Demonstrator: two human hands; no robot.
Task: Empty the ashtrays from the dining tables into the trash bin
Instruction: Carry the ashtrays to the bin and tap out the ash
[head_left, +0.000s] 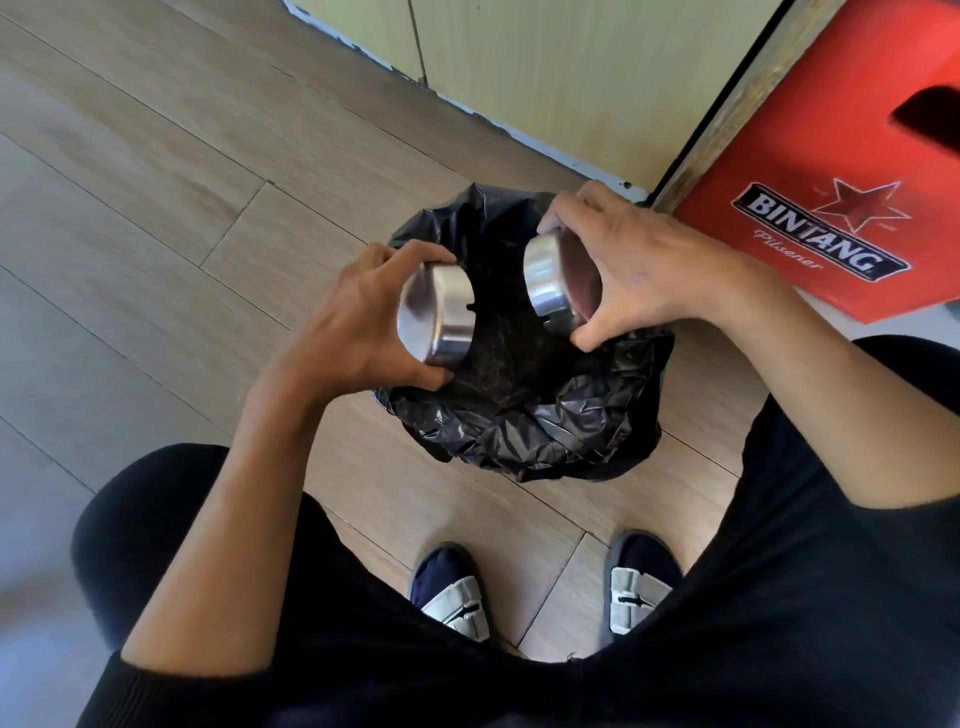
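Two shiny polished-metal ashtrays (436, 314), crinkled glossy black plastic bin liner (545, 421), matt wood-grain floor (156, 171)

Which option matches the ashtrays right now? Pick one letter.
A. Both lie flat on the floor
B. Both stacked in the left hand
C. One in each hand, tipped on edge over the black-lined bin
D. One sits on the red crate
C: the left hand holds one metal ashtray and the right hand holds the other ashtray, both turned on edge above the trash bin with its black liner.
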